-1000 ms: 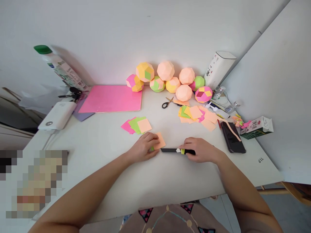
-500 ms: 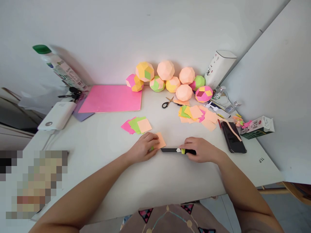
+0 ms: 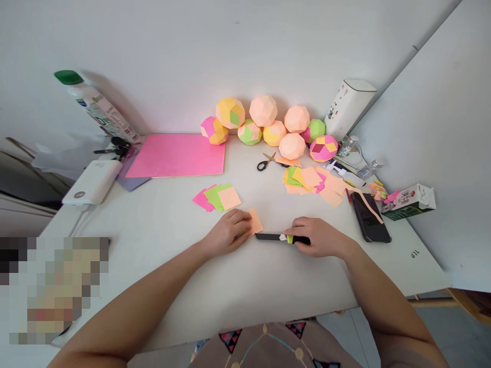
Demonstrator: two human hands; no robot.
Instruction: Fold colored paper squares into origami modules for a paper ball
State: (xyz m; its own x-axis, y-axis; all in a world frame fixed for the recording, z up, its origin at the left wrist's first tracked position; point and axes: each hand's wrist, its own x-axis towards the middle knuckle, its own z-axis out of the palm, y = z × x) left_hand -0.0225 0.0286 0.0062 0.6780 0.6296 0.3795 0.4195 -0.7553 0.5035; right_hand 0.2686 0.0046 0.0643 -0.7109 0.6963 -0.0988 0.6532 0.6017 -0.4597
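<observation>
My left hand (image 3: pixel 229 231) is closed on a peach paper square (image 3: pixel 255 221), pressing it to the table, and a sliver of green shows under the fingers. My right hand (image 3: pixel 315 236) grips the black and yellow-green handle of a knife (image 3: pixel 269 237). Its black blade lies low over the table, pointing left, with the tip close by the lower edge of the peach square. Whether blade and paper touch, I cannot tell. Just beyond my left hand lies a fanned pile of pink, green and peach paper squares (image 3: pixel 218 197).
Several faceted paper balls (image 3: pixel 263 111) line the wall. Before them are scissors (image 3: pixel 266 162) and loose paper squares (image 3: pixel 310 178). A phone (image 3: pixel 369 217) and a small carton (image 3: pixel 410 201) lie right. Pink card (image 3: pixel 177 156), a white power bank (image 3: pixel 92 181) and a green-capped bottle (image 3: pixel 97 105) are left.
</observation>
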